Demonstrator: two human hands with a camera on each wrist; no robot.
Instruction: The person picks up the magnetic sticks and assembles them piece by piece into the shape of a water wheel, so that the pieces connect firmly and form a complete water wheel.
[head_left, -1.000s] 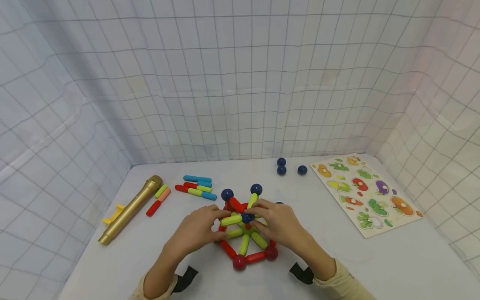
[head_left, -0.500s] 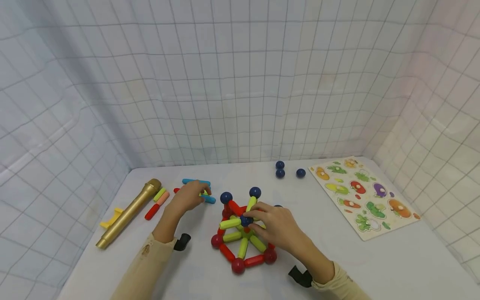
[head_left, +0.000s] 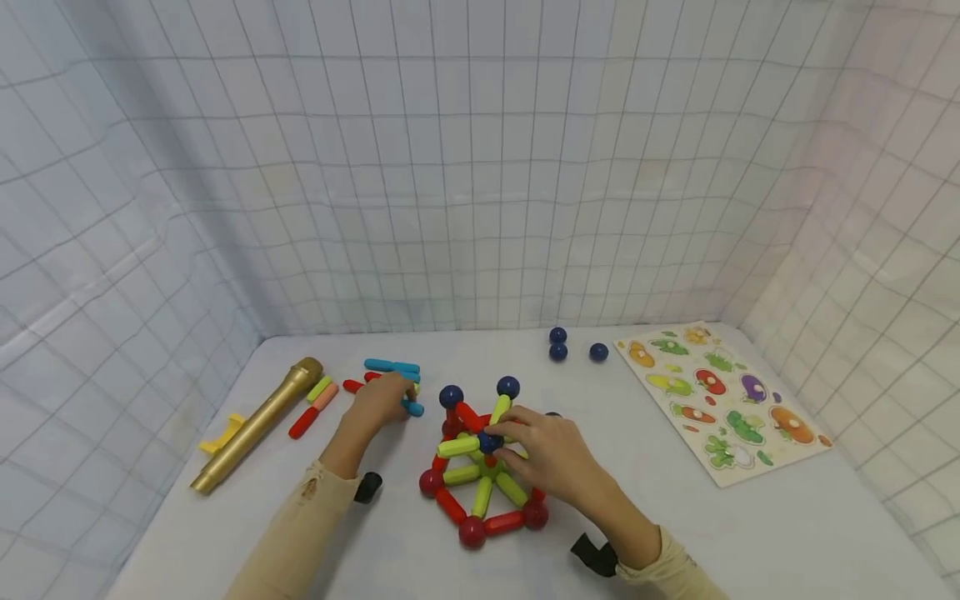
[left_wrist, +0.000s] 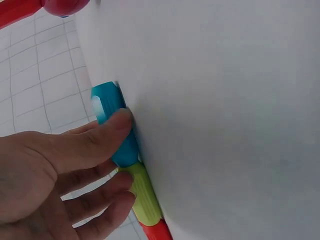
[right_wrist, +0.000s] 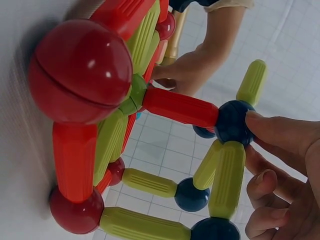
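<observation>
A magnetic stick-and-ball structure stands on the table, with red balls (head_left: 472, 532) and red rods (head_left: 504, 522) as its base ring. Yellow-green rods (head_left: 482, 497) run inward to a green hub (right_wrist: 134, 95). My right hand (head_left: 558, 454) pinches the dark blue ball (right_wrist: 232, 122) on top of an upright red rod (right_wrist: 182, 107). A yellow-green rod (head_left: 458, 447) sticks out leftward from that ball. To the left, my left hand (head_left: 382, 400) pinches a blue rod (left_wrist: 128, 152) between thumb and fingers. Its end meets a yellow-green rod (left_wrist: 142, 197), followed by a red one (left_wrist: 159, 231).
More blue rods (head_left: 392, 365) lie just beyond my left hand. A gold microphone (head_left: 258, 425), a yellow piece (head_left: 225, 433) and a few short rods (head_left: 313, 410) are farther left. Loose dark blue balls (head_left: 598, 352) sit at the back, beside a vegetable puzzle board (head_left: 723, 404).
My left hand has left the structure, moved left to the loose rods and taken hold of the blue one. My right hand keeps its pinch on the top ball.
</observation>
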